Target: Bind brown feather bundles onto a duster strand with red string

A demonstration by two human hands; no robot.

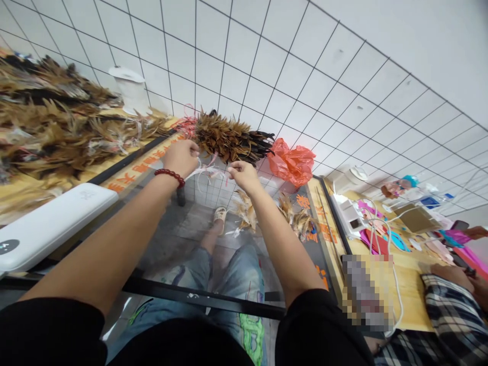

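Note:
My left hand (pixel 182 156), with a red bead bracelet on its wrist, is closed around the tied end of a bundle of brown feathers (pixel 229 137) that points away toward the tiled wall. My right hand (pixel 243 174) is closed in a pinch on a thin pale string (pixel 209 172) stretched between the two hands. Both arms reach out over a glass tabletop (pixel 168 239), through which my jeans and a sandalled foot show.
A large heap of brown feathers (pixel 53 127) covers the table at the left, by a white spool (pixel 131 89) and a white device (pixel 49 223). An orange plastic bag (pixel 292 162) and loose feathers (pixel 293 216) lie ahead. Another person's plaid sleeve (pixel 453 310) rests on a cluttered wooden table (pixel 409 290) at the right.

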